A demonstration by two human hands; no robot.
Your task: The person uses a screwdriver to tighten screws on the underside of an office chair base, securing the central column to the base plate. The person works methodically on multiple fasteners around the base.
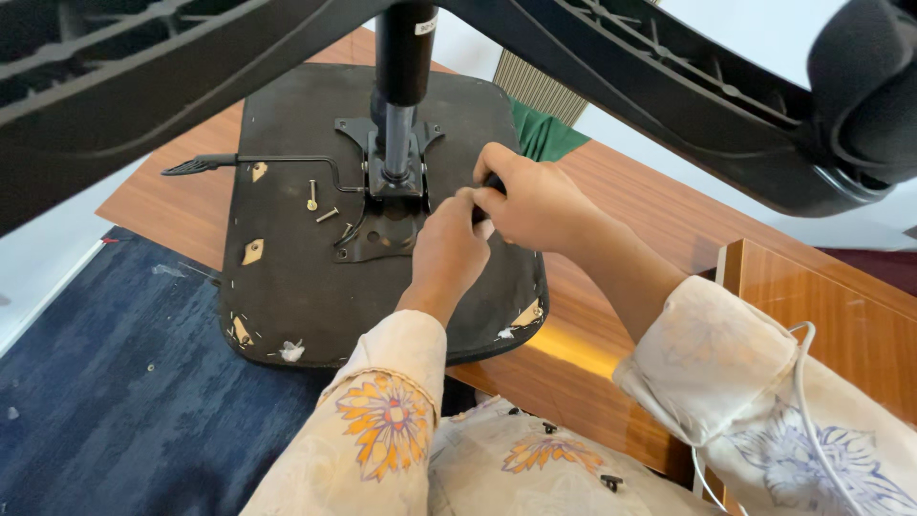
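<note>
Floral sleeves (382,430) fill the near edge, leading up to both hands over an upturned chair seat (287,287) that lies on a wooden bench (611,354). Left hand (447,253) rests curled, fingers together, on the black underside just beside the metal mounting plate (382,229); whether it pinches anything cannot be told. Right hand (530,201), touching the left, is clamped on a small dark handle (492,182), seemingly a driver; its tip is hidden. Left of the plate, two loose screws (320,205) lie on the seat, and a thin lever (258,161) runs out to the far left. Farther off, the gas column (401,86) rises from the plate to the chair base (669,86) overhead. Good practice at this step, as a judgement: keep the tool square to the fastener, steady the plate with the free hand, and keep loose screws within reach.
</note>
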